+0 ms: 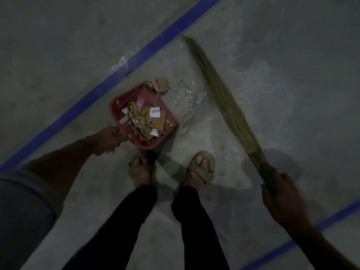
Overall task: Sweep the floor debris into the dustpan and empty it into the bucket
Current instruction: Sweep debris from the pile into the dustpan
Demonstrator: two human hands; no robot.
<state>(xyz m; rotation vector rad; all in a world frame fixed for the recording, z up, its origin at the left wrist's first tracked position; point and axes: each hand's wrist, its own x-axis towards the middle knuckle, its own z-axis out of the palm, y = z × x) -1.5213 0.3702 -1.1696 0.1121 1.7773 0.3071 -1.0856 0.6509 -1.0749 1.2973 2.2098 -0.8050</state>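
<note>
Concrete floor [253,94] lies open beyond the dustpan [116,104] rim.

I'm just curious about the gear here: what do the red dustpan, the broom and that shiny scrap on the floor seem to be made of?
The dustpan looks like moulded plastic: even red colour, rounded rim, slight sheen. The broom seems to be bundled dry grass or similar plant fibre, pale and wispy, with a green handle, possibly plastic. The shiny scrap appears to be thin clear plastic film, crinkled and catching light.

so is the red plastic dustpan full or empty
Partly full: the red plastic dustpan, held by the left hand, carries brown cardboard scraps and white paper bits.
</note>
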